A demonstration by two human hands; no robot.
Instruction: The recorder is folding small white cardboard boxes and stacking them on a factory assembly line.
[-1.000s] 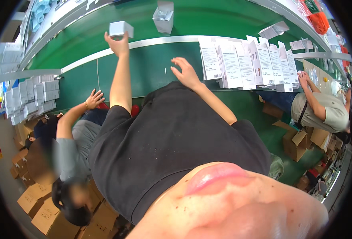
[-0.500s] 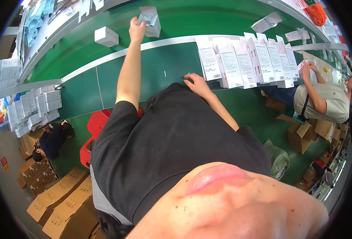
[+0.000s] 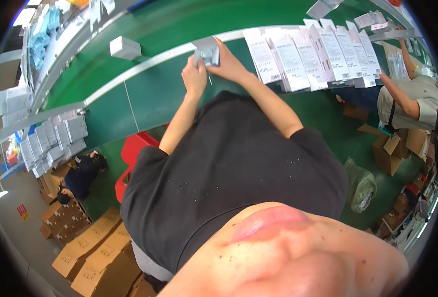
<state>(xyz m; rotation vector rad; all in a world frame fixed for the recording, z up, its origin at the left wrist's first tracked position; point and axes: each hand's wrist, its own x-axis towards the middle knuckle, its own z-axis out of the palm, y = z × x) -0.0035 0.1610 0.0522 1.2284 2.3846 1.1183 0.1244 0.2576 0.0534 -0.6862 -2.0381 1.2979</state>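
Observation:
A small white carton (image 3: 206, 44) with its flap raised is held between my two hands, over the near edge of the work surface. Something shiny and greyish, perhaps clear plastic wrap, shows in its open top; what it is I cannot make out. My left hand (image 3: 194, 78) is closed at the carton's left side, fingers bent. Along the right side my right hand (image 3: 229, 64) grips the carton, fingers reaching up to its flap. To the right, a row of upright white printed cartons (image 3: 298, 59) leans close together on the near surface.
A closed white box (image 3: 125, 48) sits on the green conveyor belt (image 3: 179, 24), beyond a pale rail. Another white carton (image 3: 323, 7) lies farther right. Stacked white boxes (image 3: 55, 138) stand at left. Co-workers (image 3: 412, 99) are at right and lower left, near brown cardboard boxes (image 3: 92, 242).
The carton has come off the belt toward me, drawn in by my left hand. My right hand has left the near table edge and taken hold of it too.

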